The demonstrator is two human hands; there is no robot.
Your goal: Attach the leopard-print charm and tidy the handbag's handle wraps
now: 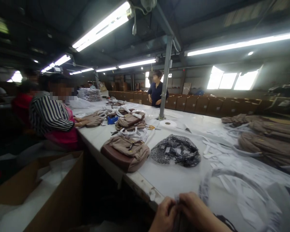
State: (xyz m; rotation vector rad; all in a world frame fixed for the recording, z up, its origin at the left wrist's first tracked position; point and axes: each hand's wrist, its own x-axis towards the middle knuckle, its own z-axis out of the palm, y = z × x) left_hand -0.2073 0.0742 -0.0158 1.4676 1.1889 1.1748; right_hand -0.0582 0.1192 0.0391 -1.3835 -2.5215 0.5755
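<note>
At the table's near edge, my left hand [164, 213] and my right hand [195, 207] are close together with curled fingers. Both pinch a small greyish piece between them; its kind is too blurred to make out, and its lower part is hidden by my hands. To the right of my right hand, a long strap in pale wrapping [246, 180] curves in a loop over the table. Ahead lies a black-and-white speckled bundle [174, 149] with small white labels on it. Left of that, a tan and brown bag [125, 153] rests on the table corner.
More tan bags [270, 138] are piled at the right. Loose white strips [222, 154], a white roll [168, 123], yellow-handled scissors [151, 128] and a blue tape dispenser [112, 120] lie on the table. A carton [70, 183] stands lower left. Co-workers are left and beyond a post [165, 77].
</note>
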